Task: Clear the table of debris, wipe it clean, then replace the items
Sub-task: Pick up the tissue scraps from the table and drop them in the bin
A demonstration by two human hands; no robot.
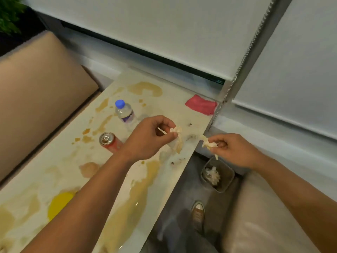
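The white table [54, 172] is covered in brown spill stains and small dark crumbs. My left hand [147, 137] pinches a crumpled, stained piece of tissue [176, 130] just above the table's right side. Past the table's right edge, my right hand [231, 148] pinches another crumpled tissue scrap [208, 144], above a small bin [218, 175] on the floor that holds crumpled tissue. A water bottle [125, 112] with a blue cap and a red drink can [109, 141] stand on the table. At the far right corner lies a pink cloth [201, 105].
A yellow object [59, 204] lies on the near part of the table, partly behind my left forearm. Beige sofa cushions stand to the left [36, 92] and at lower right [264, 216]. My shoe [198, 212] is on the grey floor. White roller blinds fill the back.
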